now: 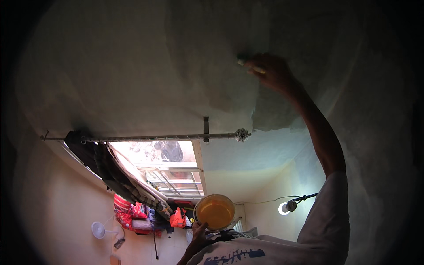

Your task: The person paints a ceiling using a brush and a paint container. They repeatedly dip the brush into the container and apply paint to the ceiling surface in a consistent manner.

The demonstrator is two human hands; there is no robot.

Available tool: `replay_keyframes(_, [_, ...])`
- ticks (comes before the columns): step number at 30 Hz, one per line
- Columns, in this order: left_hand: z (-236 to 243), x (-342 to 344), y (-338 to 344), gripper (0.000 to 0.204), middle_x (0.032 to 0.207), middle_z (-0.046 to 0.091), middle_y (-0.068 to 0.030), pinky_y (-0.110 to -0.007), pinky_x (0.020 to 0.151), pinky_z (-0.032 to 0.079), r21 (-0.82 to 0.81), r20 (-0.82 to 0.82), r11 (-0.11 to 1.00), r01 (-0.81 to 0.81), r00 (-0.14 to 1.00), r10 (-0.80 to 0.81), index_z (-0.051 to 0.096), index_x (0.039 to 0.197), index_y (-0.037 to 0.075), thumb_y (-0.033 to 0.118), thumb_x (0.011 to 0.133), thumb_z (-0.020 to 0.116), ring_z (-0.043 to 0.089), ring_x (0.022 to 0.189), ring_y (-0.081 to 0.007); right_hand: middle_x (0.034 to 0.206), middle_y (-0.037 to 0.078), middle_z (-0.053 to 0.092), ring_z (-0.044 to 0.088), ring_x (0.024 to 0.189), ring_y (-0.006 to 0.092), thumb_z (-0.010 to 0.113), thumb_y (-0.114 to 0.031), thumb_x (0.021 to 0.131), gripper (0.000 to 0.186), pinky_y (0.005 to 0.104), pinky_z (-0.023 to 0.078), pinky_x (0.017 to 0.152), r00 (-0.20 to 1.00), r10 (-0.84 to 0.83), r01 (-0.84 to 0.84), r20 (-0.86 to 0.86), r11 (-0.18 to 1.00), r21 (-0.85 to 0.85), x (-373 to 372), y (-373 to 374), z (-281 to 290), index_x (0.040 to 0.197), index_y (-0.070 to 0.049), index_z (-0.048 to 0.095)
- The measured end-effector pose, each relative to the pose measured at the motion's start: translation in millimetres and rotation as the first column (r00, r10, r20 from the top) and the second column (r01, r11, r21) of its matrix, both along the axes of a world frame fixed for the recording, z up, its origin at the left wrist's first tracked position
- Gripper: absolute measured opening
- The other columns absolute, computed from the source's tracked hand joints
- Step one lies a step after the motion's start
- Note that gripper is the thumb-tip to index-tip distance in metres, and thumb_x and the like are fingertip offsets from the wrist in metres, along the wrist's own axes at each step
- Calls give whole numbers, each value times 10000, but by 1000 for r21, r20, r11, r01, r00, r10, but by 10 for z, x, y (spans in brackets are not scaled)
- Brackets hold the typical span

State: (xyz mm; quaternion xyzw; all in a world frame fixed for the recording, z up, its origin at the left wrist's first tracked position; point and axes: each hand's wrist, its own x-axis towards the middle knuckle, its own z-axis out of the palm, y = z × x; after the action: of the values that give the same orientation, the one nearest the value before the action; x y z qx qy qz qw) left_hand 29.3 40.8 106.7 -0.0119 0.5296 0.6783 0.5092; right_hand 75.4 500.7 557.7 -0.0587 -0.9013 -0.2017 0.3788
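My right hand (271, 70) is raised to the upper wall (132, 70), closed round a brush (243, 62) with a pale handle and a dark greenish head, slightly blurred at the surface. Darker, uneven patches surround the brush. Low in the view, my left hand (198, 230) grips the near rim of a small round bucket (214, 210) with a yellow-orange inside, held close to my body.
Below the brush runs a curtain rod (163, 137) with a dark curtain (119, 172) bunched over a bright window (154, 150). Red bundles (123, 205) and a white fan (98, 229) lie lower left. A lit bulb (284, 208) with a cable is at right.
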Motion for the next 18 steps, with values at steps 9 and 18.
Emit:
replay_keyframes(9, [-436, -32, -45, 154, 899, 693, -139, -345, 651, 601, 74, -173, 996, 53, 984, -39, 637, 983, -29, 59, 859, 654, 687, 726, -177, 1066, 67, 740, 699, 998, 267, 689, -304, 923, 251, 387, 545, 871, 964, -164, 121, -207, 971, -207, -35, 312, 1396, 1130, -168, 735])
replay_keyframes(18, [-411, -49, -95, 245, 959, 649, -122, -416, 714, 640, 17, -19, 1000, 10, 1000, -10, 543, 1069, 1, 67, 863, 656, 697, 795, -231, 1179, 7, 700, 671, 1011, 243, 712, -213, 869, 327, 392, 554, 858, 936, -86, 207, -342, 920, 333, -179, 257, 787, 1195, -203, 695])
